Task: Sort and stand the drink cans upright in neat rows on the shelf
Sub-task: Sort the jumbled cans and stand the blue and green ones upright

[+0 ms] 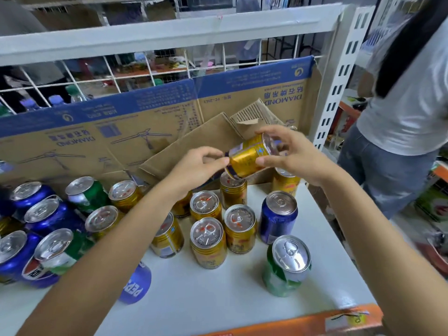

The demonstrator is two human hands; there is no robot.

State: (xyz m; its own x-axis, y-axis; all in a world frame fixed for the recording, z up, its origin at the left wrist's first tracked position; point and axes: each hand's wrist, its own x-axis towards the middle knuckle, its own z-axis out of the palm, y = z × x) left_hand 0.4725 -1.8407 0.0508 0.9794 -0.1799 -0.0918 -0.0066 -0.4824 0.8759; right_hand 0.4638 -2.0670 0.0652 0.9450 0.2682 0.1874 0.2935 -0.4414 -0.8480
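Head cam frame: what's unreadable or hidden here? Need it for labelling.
Head view only.
- Left forearm covers most of the lying Pepsi can.
- Left wrist hides nearly all of one standing gold can.
- Held gold can: label blurred, ends partly covered by left hand and right hand.
- Frame's left edge crops a blue can.
- Cardboard hides the bottles below their caps.

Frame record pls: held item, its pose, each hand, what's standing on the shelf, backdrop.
held item: gold can
pose: tilted, in the air above the shelf
left hand: pinches its lower end
right hand: holds its top end
standing upright: standing gold cans centre; blue can and green can to their right
backdrop: cardboard against the wire back
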